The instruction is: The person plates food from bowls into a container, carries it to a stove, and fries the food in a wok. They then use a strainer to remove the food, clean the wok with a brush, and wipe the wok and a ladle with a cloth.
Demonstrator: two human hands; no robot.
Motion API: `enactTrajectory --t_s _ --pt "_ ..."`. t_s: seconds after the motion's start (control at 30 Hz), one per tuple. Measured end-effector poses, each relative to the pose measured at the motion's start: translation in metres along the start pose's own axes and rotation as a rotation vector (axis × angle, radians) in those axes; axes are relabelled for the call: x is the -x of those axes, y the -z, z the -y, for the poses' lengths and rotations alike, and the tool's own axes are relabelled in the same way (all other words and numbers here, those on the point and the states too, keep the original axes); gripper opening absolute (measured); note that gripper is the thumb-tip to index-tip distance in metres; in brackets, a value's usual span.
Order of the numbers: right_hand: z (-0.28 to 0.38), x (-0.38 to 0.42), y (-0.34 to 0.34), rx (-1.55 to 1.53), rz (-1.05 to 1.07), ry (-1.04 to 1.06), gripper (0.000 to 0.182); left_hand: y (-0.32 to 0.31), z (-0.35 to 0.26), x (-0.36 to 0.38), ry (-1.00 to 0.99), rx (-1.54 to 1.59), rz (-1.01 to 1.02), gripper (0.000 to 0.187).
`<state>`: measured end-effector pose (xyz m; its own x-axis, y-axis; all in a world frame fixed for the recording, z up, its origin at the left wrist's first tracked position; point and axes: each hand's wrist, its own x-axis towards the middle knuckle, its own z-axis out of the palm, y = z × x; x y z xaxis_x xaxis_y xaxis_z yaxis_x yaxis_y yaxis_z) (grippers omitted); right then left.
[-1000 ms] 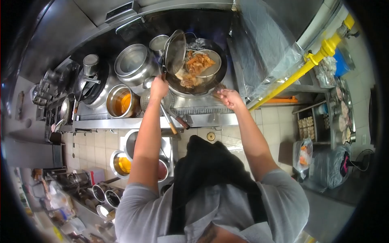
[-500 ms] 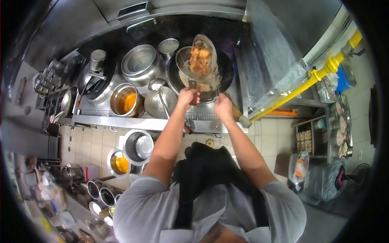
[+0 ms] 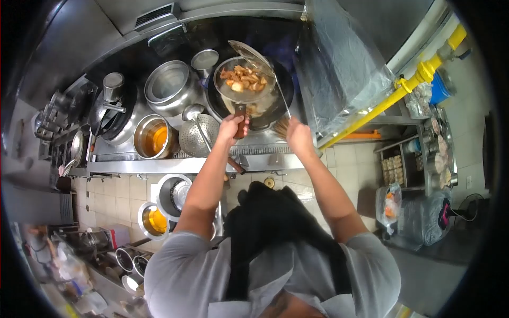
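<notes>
My left hand (image 3: 234, 129) is closed around the wooden handle (image 3: 240, 114) of a round strainer (image 3: 222, 90), held over a dark wok (image 3: 283, 87). Browned, fried-looking food pieces (image 3: 245, 78) lie in the strainer. In my right hand (image 3: 299, 134) is the long thin handle of a second, mesh-like strainer (image 3: 252, 55). This one is tilted on edge above the far right rim of the first, and no food shows in it. Pale, wet-looking contents (image 3: 260, 107) are partly visible in the wok below. A bamboo brush (image 3: 281, 128) lies just left of my right hand.
Left of the wok are a perforated ladle (image 3: 199, 139), a soup ladle (image 3: 193, 112), a pot of orange liquid (image 3: 154, 139) and a large metal pot (image 3: 168, 85). A yellow pipe (image 3: 392, 95) and foil-like sheeting (image 3: 344, 69) border the right side.
The right-hand strainer has swung up and left, from upright against the food to tilted above it. The food now lies spread in the left-hand strainer. The whole view has shifted slightly.
</notes>
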<state>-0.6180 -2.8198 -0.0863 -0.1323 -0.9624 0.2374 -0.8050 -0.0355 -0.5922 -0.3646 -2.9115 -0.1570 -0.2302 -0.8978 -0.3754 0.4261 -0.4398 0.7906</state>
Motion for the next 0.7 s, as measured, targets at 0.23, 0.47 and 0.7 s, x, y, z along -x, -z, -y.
enactTrajectory --t_s 0.23,0.47,0.7 --pt "-0.007 -0.027 0.030 -0.123 -0.063 0.058 0.022 0.016 -0.006 -0.006 0.044 0.025 0.032 0.019" --pt "-0.069 -0.081 0.015 -0.068 -0.229 -0.071 0.023 0.028 -0.013 0.023 -0.012 -0.055 -0.025 0.017" --pt "-0.148 -0.095 -0.063 0.038 -0.143 -0.404 0.022 0.018 -0.031 0.054 -0.052 -0.088 -0.069 0.018"
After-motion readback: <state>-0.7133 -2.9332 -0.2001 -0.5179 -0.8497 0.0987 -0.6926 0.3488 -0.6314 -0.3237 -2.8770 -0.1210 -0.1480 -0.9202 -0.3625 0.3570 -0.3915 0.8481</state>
